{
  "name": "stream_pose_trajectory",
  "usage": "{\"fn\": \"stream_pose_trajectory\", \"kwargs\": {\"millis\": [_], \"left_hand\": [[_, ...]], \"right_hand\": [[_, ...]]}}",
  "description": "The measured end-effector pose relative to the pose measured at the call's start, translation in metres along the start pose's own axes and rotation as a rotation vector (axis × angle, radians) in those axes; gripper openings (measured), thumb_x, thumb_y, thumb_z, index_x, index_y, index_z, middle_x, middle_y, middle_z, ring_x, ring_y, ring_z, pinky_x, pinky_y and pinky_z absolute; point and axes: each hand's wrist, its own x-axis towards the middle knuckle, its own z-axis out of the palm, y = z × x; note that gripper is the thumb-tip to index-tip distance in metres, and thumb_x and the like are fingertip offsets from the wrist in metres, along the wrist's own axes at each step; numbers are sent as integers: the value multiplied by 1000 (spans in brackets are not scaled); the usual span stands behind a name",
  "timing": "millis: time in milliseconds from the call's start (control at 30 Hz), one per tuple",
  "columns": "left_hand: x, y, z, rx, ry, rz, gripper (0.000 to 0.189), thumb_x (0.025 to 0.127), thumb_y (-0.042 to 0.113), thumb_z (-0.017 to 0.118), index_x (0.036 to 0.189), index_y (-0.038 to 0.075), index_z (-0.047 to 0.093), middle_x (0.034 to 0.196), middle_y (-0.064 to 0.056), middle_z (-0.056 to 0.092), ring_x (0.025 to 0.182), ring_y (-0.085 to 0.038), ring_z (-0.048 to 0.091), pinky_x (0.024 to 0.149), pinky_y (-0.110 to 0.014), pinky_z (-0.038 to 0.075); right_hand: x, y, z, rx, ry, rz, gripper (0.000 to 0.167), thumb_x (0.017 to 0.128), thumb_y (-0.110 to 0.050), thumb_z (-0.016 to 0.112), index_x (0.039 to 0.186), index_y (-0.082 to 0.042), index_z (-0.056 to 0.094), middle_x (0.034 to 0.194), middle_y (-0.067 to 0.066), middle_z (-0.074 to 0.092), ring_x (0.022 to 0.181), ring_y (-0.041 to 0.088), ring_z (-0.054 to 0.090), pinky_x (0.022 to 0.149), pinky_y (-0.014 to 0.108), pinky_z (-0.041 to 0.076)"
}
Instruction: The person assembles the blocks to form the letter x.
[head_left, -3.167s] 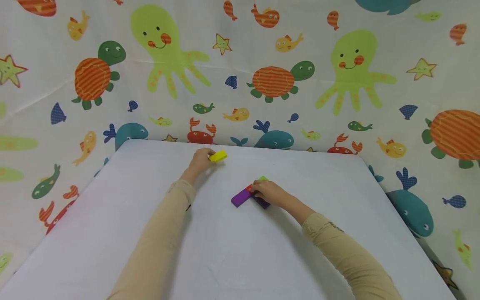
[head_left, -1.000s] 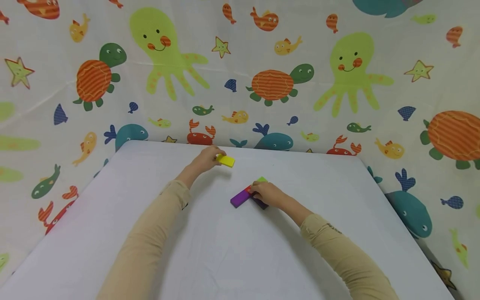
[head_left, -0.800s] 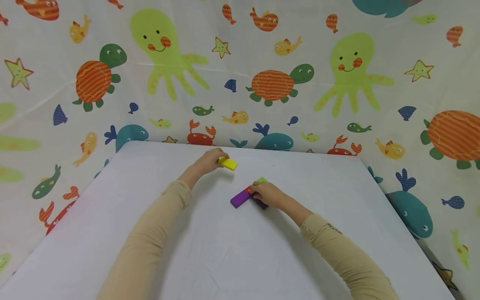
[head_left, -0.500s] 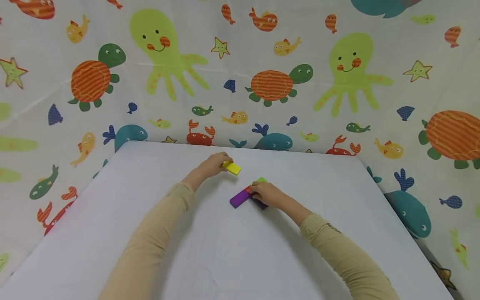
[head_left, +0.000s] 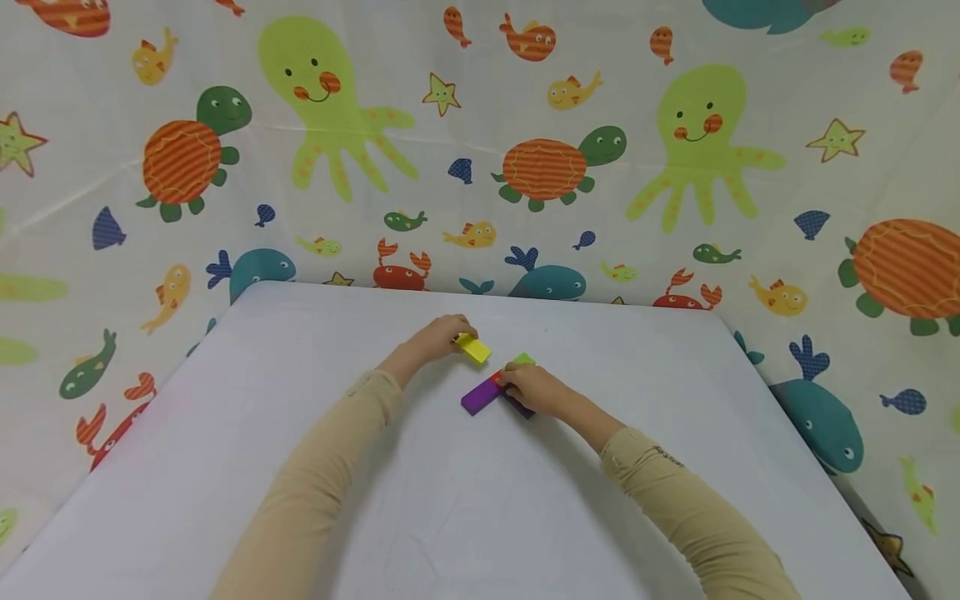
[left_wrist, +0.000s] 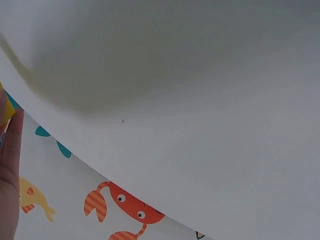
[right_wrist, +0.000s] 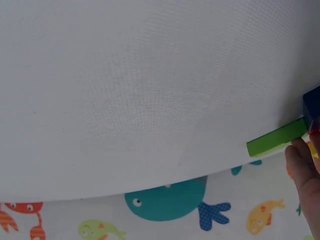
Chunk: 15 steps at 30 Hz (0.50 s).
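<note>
My left hand point(head_left: 444, 335) pinches a yellow block point(head_left: 475, 349) by its far-left end, tilted down toward the group of blocks. In the left wrist view a corner of the yellow block point(left_wrist: 8, 107) shows beside the fingers. My right hand point(head_left: 538, 387) has its fingertips on a small red block point(head_left: 496, 377) in the middle of the group, and hides much of it. A purple block point(head_left: 480, 396) extends to the lower left, a green block point(head_left: 523, 359) to the upper right. Under the right hand a dark blue block point(right_wrist: 312, 106) points toward the lower right.
The blocks lie on a white-covered table point(head_left: 450, 500). Behind it hangs a white cloth point(head_left: 450, 125) printed with sea animals, close along the table's far edge.
My left hand has brought the yellow block rightward and nearer, from by the far edge to just left of the green block. My right hand has stayed at the group.
</note>
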Motion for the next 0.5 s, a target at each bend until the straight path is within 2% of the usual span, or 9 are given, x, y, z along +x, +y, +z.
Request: {"fn": "stream_pose_trajectory", "kwargs": {"millis": [167,233,500], "left_hand": [[3,4,4,14,-35,2,32,87,0,63,118,6,65,118,-12,62,112,-27,56,101,-37,46],[4,5,6,22,-44,6,31,87,0,63,118,5,65,118,-12,62,112,-27,56,102,-37,45],[4,7,10,7,-48,21,32,87,-1,62,119,3,64,120,-13,62,112,-27,57,102,-38,45]], "right_hand": [[-1,-1,0,-27,14,5,20,90,-2,59,108,2,67,110,16,65,105,27,62,95,37,51],[0,0,2,-9,4,32,21,91,-2,58,110,1,67,112,16,65,108,28,62,97,38,49],[1,0,2,-17,-11,57,22,91,-4,59,111,-2,67,111,12,65,106,24,62,95,35,50]]}}
